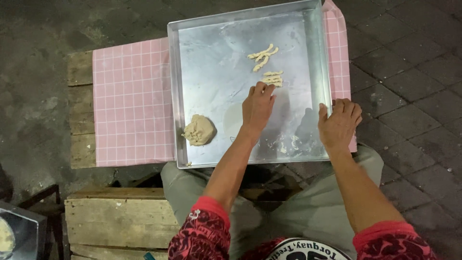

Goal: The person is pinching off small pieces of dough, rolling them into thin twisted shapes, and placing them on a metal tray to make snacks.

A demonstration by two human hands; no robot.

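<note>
In the metal tray [211,58], dough lump [198,130], dough strips [265,62].

Square metal tray [211,72], shiny and shallow, lying flat on a pink checked cloth. Short twisted strips of pale dough [267,65] lie in two small clusters on its far half; a rough lump of the same dough [198,130] sits by its near-left wall.

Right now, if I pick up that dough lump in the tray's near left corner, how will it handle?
The dough lump looks soft and ragged, so it would probably dent rather than hold shape. Its flattish base suggests it won't roll. Smears on the metal tray hint it may stick slightly.
</note>
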